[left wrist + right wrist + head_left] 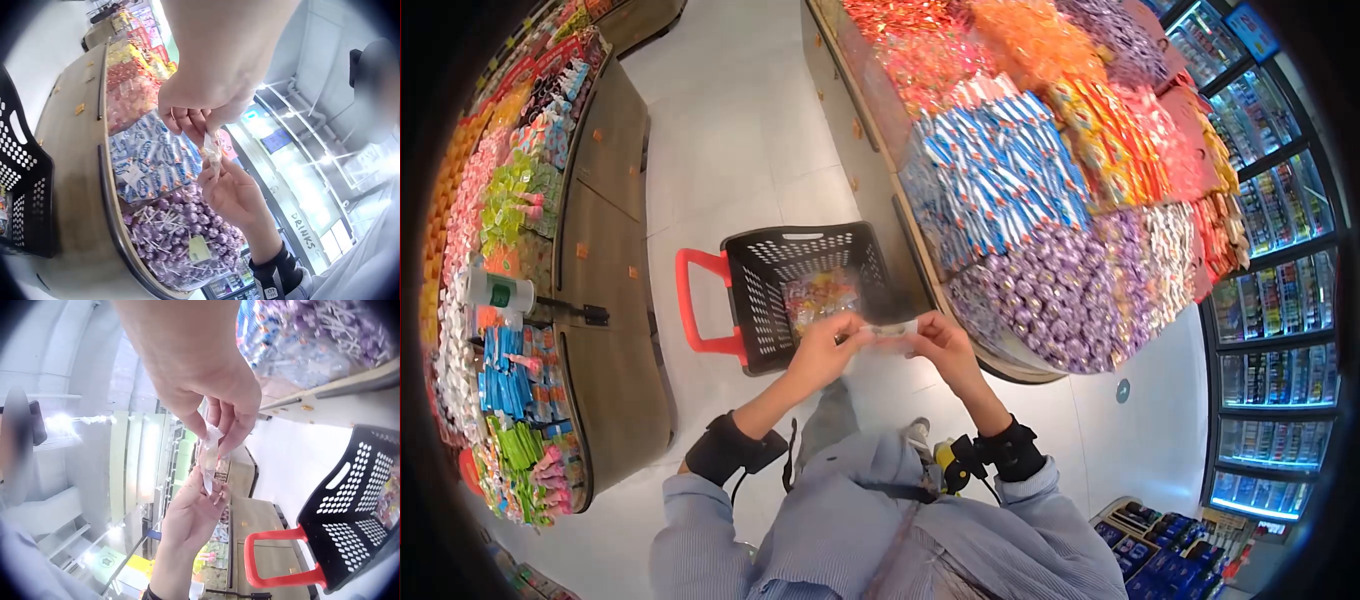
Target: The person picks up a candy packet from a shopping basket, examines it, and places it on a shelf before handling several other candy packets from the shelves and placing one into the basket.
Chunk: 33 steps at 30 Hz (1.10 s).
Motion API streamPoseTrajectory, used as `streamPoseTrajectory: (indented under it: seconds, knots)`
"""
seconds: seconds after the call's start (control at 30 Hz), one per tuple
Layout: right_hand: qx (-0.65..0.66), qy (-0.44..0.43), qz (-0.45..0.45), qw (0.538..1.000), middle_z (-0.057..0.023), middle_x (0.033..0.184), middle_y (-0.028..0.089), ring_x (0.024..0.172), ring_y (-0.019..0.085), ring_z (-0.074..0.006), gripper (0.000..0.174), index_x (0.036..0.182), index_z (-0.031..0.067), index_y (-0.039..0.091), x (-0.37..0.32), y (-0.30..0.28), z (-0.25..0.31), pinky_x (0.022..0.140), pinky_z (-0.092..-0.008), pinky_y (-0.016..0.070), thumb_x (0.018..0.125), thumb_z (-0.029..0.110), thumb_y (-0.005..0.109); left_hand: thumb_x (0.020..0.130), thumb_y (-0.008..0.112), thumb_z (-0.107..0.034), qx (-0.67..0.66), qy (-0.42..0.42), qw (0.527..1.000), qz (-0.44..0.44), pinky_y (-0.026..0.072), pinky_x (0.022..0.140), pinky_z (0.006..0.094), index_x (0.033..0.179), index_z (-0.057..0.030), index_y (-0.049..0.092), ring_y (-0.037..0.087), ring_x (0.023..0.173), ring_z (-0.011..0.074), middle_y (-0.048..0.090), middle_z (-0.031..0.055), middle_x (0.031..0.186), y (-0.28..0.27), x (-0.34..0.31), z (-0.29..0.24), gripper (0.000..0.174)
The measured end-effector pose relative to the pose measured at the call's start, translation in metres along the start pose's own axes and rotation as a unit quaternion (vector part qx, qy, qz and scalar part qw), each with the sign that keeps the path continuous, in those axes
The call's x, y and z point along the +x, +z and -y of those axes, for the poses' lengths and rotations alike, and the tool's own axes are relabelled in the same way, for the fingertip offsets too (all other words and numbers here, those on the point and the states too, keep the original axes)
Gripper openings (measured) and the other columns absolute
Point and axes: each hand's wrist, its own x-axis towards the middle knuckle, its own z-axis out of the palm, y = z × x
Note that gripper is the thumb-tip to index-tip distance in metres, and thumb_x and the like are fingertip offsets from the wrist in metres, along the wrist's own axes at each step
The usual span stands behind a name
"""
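Note:
Both hands hold a small clear plastic bag [888,334] in front of my chest, above the near edge of a black shopping basket [800,238] with a red handle [690,300]. My left hand [847,336] pinches the bag's left end, and my right hand [922,338] pinches its right end. In the left wrist view the left hand [199,122] grips the bag [213,152] from above while the right hand [219,181] takes it from below. In the right wrist view the right hand [215,434] pinches the crumpled bag [207,459] opposite the left hand [203,490]. A packet of mixed sweets [820,295] lies in the basket.
To the right, a curved display table [960,330] is piled with purple lollipops [1060,300] and blue-and-white packets [1000,180]. A second sweets counter [600,330] runs along the left. Drinks coolers [1270,330] line the right wall. White floor [730,130] runs between the counters.

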Motion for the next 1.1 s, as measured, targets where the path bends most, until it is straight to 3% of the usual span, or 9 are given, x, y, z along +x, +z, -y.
streamPoseTrajectory:
  seconds: [0.03,0.27,0.5,0.6,0.73,0.8,0.9,1.0,1.1]
  knots:
    - [-0.009,-0.007,-0.003,1.0,-0.0045,0.083,0.057,0.076,0.055,-0.01,0.012,0.088,0.0009,0.049,-0.018,-0.009,0.004,0.064,-0.0231,0.0469,0.081,0.007,0.056,0.077,0.059,-0.012,0.012,-0.018,0.999,0.029,0.04,0.058,0.0244,0.078,-0.0004,0.057,0.049,0.062,0.0087,0.057,0.0043,0.065,0.012,-0.006,-0.01,0.012]
    - [-0.039,-0.061,-0.036,0.997,-0.0042,0.08,0.059,0.071,0.055,-0.0095,0.01,0.086,0.0004,0.054,-0.153,-0.081,0.014,0.062,-0.0227,0.045,0.079,0.006,0.059,0.077,0.061,-0.012,-0.028,0.079,0.995,0.049,0.0412,0.067,0.0226,0.079,0.0017,0.057,0.051,0.069,0.008,0.059,0.0037,0.074,0.141,-0.065,-0.059,0.014]
    - [-0.034,-0.125,-0.074,0.989,-0.0032,0.076,0.059,0.066,0.054,-0.0075,0.009,0.084,0.0006,0.057,-0.261,-0.134,0.025,0.06,-0.0201,0.0437,0.079,0.007,0.061,0.078,0.06,-0.013,0.017,0.059,0.993,0.097,0.0421,0.072,0.0242,0.082,0.0011,0.057,0.053,0.077,0.009,0.059,0.0042,0.079,0.234,-0.113,-0.094,0.015]
    - [-0.06,-0.158,-0.072,0.983,-0.0025,0.075,0.059,0.067,0.054,-0.0079,0.009,0.085,0.0007,0.057,-0.289,-0.157,0.036,0.062,-0.0201,0.0441,0.079,0.006,0.061,0.077,0.061,-0.011,0.0,0.113,0.988,0.109,0.0427,0.072,0.0251,0.084,-0.0001,0.058,0.054,0.078,0.0106,0.059,0.0053,0.082,0.262,-0.126,-0.118,0.013]
    - [-0.047,-0.208,-0.098,0.972,-0.0041,0.08,0.058,0.077,0.057,-0.0114,0.013,0.09,-0.0015,0.055,-0.319,-0.181,0.048,0.069,-0.0227,0.0457,0.079,0.003,0.059,0.071,0.064,-0.007,0.049,0.257,0.96,0.098,0.0437,0.072,0.0274,0.085,-0.0028,0.058,0.057,0.079,0.0165,0.059,0.0063,0.084,0.298,-0.128,-0.147,0.016]
    - [-0.045,-0.237,-0.123,0.963,-0.0056,0.085,0.059,0.082,0.056,-0.0126,0.015,0.094,-0.0022,0.054,-0.332,-0.191,0.055,0.072,-0.0233,0.0455,0.08,0.0,0.055,0.068,0.066,-0.007,0.09,0.327,0.934,0.108,0.0444,0.073,0.0299,0.086,-0.005,0.058,0.057,0.079,0.0183,0.059,0.0052,0.086,0.315,-0.121,-0.156,0.019]
    - [-0.008,-0.234,-0.162,0.959,-0.0075,0.091,0.059,0.087,0.055,-0.0134,0.018,0.1,-0.0027,0.053,-0.349,-0.208,0.068,0.075,-0.0232,0.0445,0.083,-0.002,0.049,0.066,0.068,-0.007,0.247,0.585,0.768,0.079,0.0442,0.075,0.0335,0.085,-0.0097,0.058,0.057,0.081,0.0165,0.059,0.0009,0.089,0.337,-0.101,-0.162,0.022]
    - [-0.026,-0.216,-0.193,0.957,-0.0078,0.095,0.058,0.089,0.055,-0.0124,0.019,0.102,-0.0029,0.053,-0.362,-0.241,0.073,0.076,-0.0226,0.0434,0.085,0.001,0.045,0.064,0.068,-0.007,0.277,0.704,0.654,0.019,0.043,0.077,0.0348,0.084,-0.0136,0.058,0.056,0.083,0.0132,0.059,-0.002,0.091,0.368,-0.086,-0.167,0.023]
    - [-0.055,-0.21,-0.21,0.953,-0.0066,0.093,0.059,0.087,0.054,-0.0108,0.019,0.1,-0.0028,0.054,-0.365,-0.279,0.083,0.075,-0.0221,0.0427,0.088,0.006,0.043,0.067,0.066,-0.01,0.271,0.731,0.626,0.019,0.0412,0.08,0.034,0.083,-0.015,0.058,0.056,0.084,0.0134,0.059,-0.0024,0.093,0.403,-0.064,-0.168,0.019]
